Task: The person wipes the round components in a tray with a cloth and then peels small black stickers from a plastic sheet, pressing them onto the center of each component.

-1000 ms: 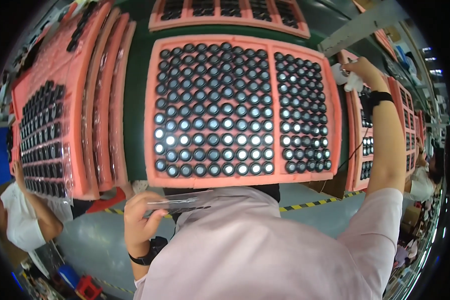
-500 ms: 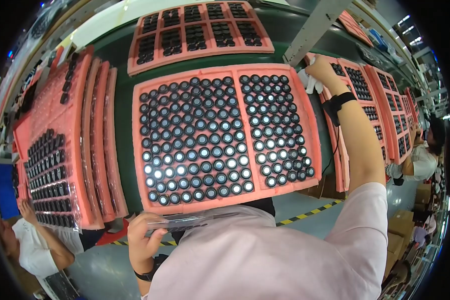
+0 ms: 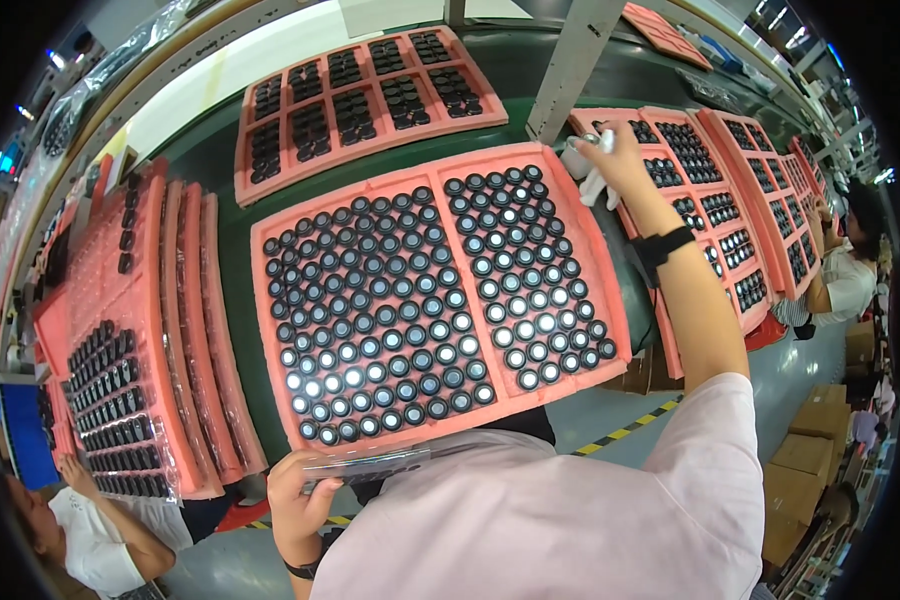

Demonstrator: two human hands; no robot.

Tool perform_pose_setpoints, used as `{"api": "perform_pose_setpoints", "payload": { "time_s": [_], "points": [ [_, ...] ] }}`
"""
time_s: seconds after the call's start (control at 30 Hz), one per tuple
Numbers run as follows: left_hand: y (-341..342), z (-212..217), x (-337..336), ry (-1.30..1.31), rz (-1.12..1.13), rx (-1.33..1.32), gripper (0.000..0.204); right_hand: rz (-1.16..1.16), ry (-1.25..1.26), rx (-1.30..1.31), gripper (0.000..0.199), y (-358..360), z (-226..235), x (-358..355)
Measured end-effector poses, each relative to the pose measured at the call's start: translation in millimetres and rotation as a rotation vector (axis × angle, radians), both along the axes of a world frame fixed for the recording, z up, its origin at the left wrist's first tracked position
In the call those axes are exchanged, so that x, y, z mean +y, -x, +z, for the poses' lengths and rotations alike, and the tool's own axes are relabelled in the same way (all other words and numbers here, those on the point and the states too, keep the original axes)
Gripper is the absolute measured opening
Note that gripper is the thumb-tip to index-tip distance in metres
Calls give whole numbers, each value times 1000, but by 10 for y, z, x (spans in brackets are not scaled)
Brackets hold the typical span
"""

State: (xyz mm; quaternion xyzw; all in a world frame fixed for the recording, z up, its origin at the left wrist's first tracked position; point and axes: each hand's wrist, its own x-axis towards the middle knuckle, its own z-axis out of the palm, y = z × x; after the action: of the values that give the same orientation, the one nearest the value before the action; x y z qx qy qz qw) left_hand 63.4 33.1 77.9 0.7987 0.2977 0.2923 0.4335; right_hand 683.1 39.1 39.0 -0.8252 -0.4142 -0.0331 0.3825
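Observation:
A wide pink foam tray (image 3: 440, 432) lies in front of me, packed with several rows of round black lenses (image 3: 410, 310). My left hand (image 3: 295, 505) sits at the tray's near edge and grips a thin clear plastic strip (image 3: 380, 462) holding small dark parts. My right hand (image 3: 615, 160), with a black band on the wrist, reaches over the tray's far right corner and is closed on a crumpled white cloth (image 3: 585, 170).
More pink trays of black parts sit behind (image 3: 370, 95), to the right (image 3: 710, 170) and stacked upright on the left (image 3: 185, 330). A grey post (image 3: 575, 60) rises at the back. Other people work at lower left (image 3: 90, 530) and far right (image 3: 845, 275). Cardboard boxes (image 3: 815, 440) stand on the floor.
The view has swung: the tray now sits lower and more tilted. My right hand has shifted left along the tray's far right corner with the cloth. My left hand keeps the strip.

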Motion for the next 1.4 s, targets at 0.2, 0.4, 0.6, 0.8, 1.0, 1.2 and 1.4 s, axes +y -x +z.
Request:
{"api": "perform_pose_setpoints", "payload": {
  "time_s": [0.2, 0.4, 0.6, 0.8, 1.0, 1.2, 1.4],
  "points": [
    [-72, 22, 30, 46, -12, 41, 26, 19, -109, 710, 50, -220, 273, -312],
    [-128, 30, 37, 29, -45, 11, 26, 128, -154, 866, 41, -242, 296, -390],
    [-237, 183, 31, 48, -83, -38, 25, 242, -145, 1056, 31, 153, 594, -506],
    [-846, 458, 335, 71, -391, -169, 22, 621, -143, 1122, 22, 1069, 811, -611],
    [-1592, 595, 359, -125, -419, -209, 14, 754, -80, 966, 16, 2192, 1134, -613],
    [-1519, 439, 387, 218, -512, -236, 15, 852, -115, 976, 20, 2288, 1203, -741],
    [-1371, 499, 398, 447, -499, -338, 35, 856, -35, 1148, 22, 2178, 1165, -812]
  ]
}}
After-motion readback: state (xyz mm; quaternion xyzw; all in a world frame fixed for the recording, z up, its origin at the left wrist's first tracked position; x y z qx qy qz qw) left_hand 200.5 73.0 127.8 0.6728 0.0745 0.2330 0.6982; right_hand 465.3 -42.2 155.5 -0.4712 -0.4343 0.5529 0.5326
